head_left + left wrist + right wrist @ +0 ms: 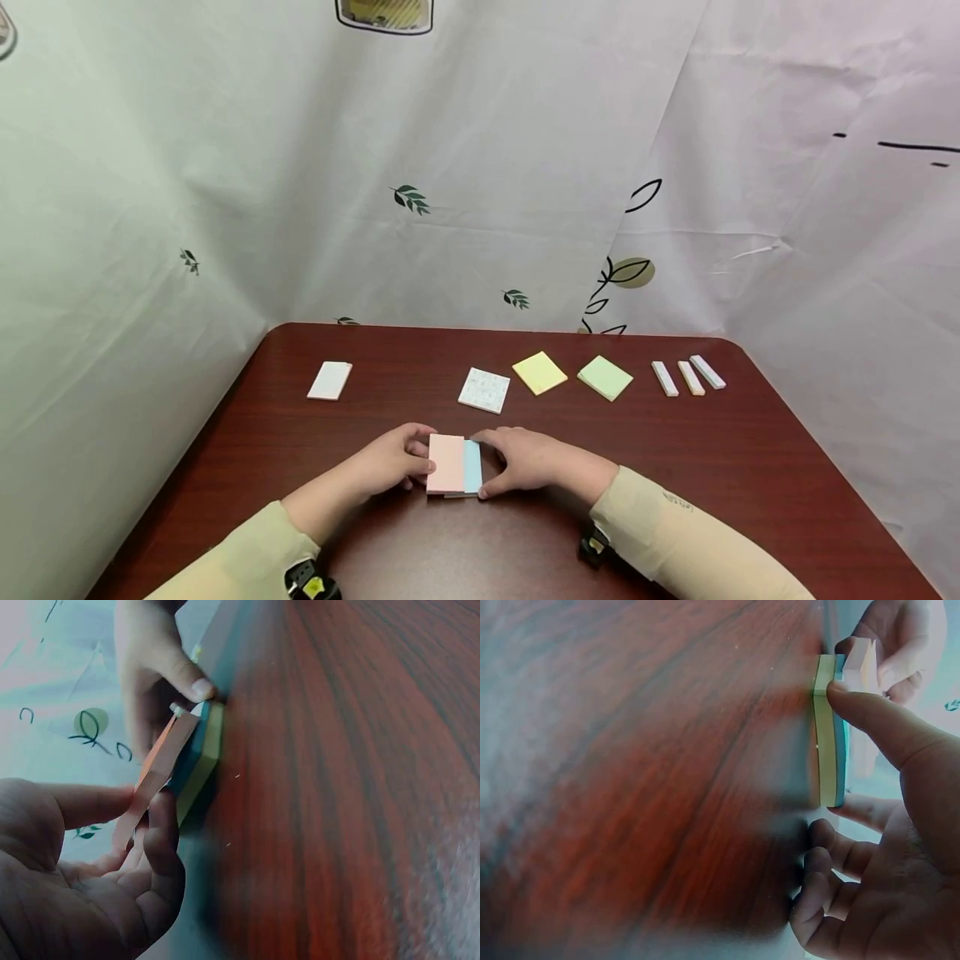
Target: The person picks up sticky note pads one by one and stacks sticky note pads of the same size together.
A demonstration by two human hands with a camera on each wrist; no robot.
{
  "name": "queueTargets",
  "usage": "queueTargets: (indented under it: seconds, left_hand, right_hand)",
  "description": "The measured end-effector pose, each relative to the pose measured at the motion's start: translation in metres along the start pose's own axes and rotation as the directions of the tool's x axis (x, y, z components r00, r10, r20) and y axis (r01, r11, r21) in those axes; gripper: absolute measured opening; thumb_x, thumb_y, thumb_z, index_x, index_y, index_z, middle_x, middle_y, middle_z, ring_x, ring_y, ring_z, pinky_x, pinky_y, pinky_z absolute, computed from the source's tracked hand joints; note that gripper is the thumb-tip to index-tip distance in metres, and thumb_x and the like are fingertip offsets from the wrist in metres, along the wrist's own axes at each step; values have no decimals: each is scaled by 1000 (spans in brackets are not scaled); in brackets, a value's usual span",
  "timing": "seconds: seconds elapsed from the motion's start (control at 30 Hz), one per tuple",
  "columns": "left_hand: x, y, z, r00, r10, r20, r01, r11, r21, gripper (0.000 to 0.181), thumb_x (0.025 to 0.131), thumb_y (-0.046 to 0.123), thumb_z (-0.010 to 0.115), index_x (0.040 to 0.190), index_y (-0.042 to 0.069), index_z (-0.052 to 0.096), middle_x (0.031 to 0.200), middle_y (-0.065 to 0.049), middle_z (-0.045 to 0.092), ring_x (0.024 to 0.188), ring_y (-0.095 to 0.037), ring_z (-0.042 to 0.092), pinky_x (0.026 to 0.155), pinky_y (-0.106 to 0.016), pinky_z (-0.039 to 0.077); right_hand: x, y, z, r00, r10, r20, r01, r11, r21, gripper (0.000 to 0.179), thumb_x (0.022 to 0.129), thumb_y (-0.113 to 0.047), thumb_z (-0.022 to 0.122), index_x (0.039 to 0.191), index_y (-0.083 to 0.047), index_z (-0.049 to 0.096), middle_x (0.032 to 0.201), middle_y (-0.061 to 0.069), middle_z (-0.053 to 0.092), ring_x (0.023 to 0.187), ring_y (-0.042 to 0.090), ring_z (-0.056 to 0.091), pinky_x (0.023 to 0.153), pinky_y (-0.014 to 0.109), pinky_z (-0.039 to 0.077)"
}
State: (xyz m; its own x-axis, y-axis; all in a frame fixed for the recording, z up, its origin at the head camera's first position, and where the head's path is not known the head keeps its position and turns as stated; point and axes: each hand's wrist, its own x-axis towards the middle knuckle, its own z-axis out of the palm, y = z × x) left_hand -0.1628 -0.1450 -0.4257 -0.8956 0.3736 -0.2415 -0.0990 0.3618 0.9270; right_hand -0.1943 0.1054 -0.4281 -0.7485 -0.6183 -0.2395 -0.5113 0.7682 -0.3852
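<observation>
A pink sticky note pad [446, 464] is pinched by my left hand [386, 462], thumb on its top face and fingers beneath its left edge. It lies tilted over a blue pad [472, 467], covering much of it. In the right wrist view a pale yellow pad [825, 742] sits directly under the blue one. My right hand [525, 458] grips these two lower pads by their edges, thumb at the near side and index finger at the far side. Its other fingers curl close to the tabletop.
Along the back of the dark red wooden table [675, 467] lie a white pad [330, 380], a patterned pad [484, 390], a yellow pad [540, 372] and a green pad [605, 377]. Three narrow strip pads, including one white strip [664, 378], lie at the right. A pale printed curtain [480, 167] hangs behind.
</observation>
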Motion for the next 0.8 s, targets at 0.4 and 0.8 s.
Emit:
queueTargets:
  seconds: [0.4,0.8]
  left_hand:
    - [6,3,15,992,-21,-125,38,991,131,51,85,5,72,131,-7,52,89,-8,58,60,-18,61,49,-32,47]
    - [6,9,18,992,-6,-129,37,970,239,45,86,10,73,127,-1,58,91,-6,54,56,-17,56,46,-32,46]
  right_hand:
    - [-1,-1,0,1000,18,-11,-18,1000,-15,83,77,-58,77,143,-16,49,134,1,57,123,17,53,99,36,45]
    - [-5,-1,-1,999,30,-26,-29,999,31,80,73,-52,84,133,-9,51,99,-4,57,90,11,54,79,30,47]
